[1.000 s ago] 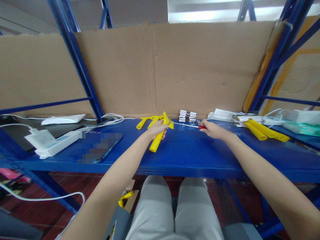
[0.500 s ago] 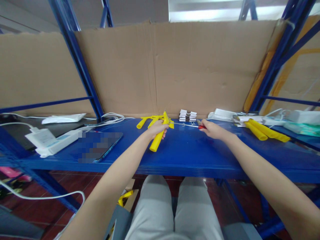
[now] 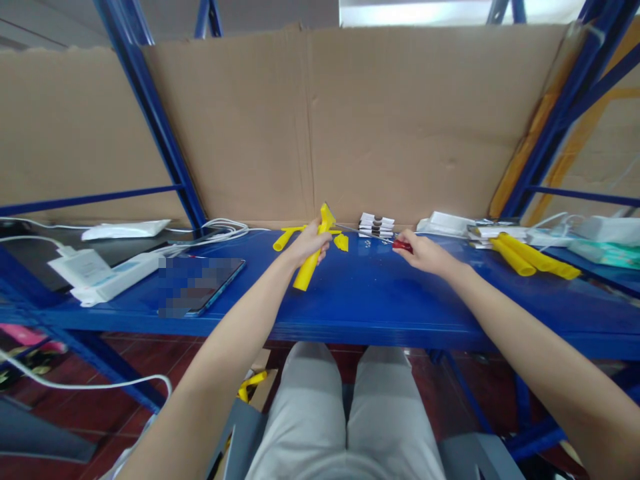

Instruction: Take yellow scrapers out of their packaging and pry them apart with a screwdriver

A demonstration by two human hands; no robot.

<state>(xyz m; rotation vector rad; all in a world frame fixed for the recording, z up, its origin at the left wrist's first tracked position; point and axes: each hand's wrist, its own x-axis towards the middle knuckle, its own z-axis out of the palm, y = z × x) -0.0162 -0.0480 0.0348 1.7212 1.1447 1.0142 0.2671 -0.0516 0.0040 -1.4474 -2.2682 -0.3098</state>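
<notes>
My left hand (image 3: 306, 244) is wrapped round the handle of a yellow scraper-like tool (image 3: 307, 273), whose angled head points up and away. In my right hand (image 3: 423, 253) is a screwdriver (image 3: 401, 246) with a red handle. Its thin shaft reaches left toward the head of the yellow tool; whether the tip touches it I cannot tell. A small loose yellow piece (image 3: 341, 242) lies on the blue shelf just right of my left hand. Behind that hand another yellow tool (image 3: 283, 240) lies flat, partly hidden. Tiny screw-like bits (image 3: 367, 244) are scattered between my hands.
Small white packs (image 3: 376, 225) are stacked at the back against the cardboard (image 3: 400, 120). More yellow handles (image 3: 535, 257) lie at the right. On the left are a tablet-like device (image 3: 215, 287), a power strip (image 3: 115, 277) and white cables (image 3: 227, 228).
The yellow tool in my left hand has risen slightly and shifted left. The small yellow piece now shows apart from it on the shelf. The screwdriver's shaft has tilted, its tip end higher.
</notes>
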